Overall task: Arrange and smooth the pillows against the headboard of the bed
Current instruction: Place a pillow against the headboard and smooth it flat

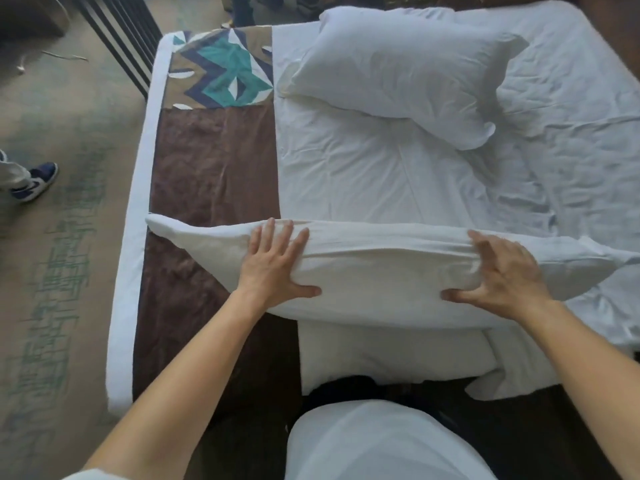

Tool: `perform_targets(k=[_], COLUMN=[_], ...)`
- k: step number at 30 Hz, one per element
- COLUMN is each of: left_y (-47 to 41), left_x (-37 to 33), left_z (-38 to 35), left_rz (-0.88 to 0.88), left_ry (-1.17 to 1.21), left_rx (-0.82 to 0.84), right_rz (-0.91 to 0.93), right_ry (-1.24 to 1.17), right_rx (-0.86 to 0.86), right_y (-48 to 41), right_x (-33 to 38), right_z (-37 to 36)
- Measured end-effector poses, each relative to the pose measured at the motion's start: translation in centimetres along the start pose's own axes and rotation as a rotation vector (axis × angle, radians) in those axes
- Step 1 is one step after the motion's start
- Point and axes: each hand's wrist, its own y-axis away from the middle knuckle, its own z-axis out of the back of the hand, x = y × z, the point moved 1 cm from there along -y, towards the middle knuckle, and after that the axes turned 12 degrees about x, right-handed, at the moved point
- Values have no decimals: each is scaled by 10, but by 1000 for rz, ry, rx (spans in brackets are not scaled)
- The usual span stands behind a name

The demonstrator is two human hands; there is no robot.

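Both hands were on the near pillow [381, 278]: left hand [277, 265] spread flat, fingers draped over its top edge and thumb pressed into the front; right hand [502, 271] curled, fingers bunching the fabric, so it had a loose grip. That pillow stood on its long edge across the bed [346, 178], white and pretty wrinkled, its left corner poking over the brown runner [214, 161]. Two pillows total; the second pillow [398, 74] lay flat farther up on the crumpled white sheet, puffy and creased. One blue-and-white sneaker [34, 181] was on the carpet at left.
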Motion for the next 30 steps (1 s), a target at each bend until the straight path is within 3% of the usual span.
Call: perform_targets(k=[5,12,18,24,30], left_y=[23,18,5,12,19], left_x=[46,45,43,26,14], left_z=[-18,-32,-47,-49,-32], left_rz=[100,61,106,-14,-13], left_ry=[-50,-128,-120,-118,-208], left_rx=[-10,48,2,-57,-79], right_rz=[-158,-177,-160,-127,-86], right_ry=[202,179,171,290,342], right_rx=[162,345,279,197,164], right_y=[7,15,14,21,27], right_x=[-11,0,2,-12,-21], right_z=[-1,-28,-52,-66,-60])
